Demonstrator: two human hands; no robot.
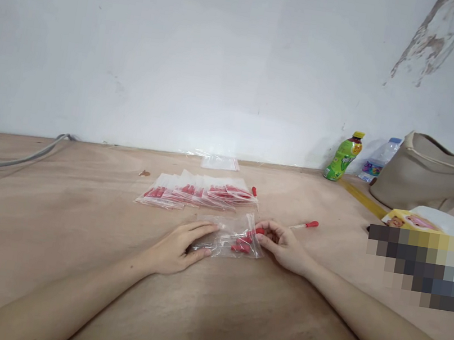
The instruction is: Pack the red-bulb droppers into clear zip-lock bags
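Observation:
A clear plastic bag lies on the table between my hands, with several red-bulbed droppers inside it. My left hand holds the bag's left end, thumb at the near edge and fingers at the far one. At the bag's right end, my right hand pinches the red bulb of a dropper; the rest of that dropper points left into the bag. Just beyond lies a row of overlapping small bags with red bulbs in them. One loose dropper lies right of my right hand, another beside the row's right end.
Flat clear bags lie by the wall. A green bottle, a clear water bottle and a beige handbag stand at the back right. Yellow packaging lies in front of the handbag. A grey cable runs along the left.

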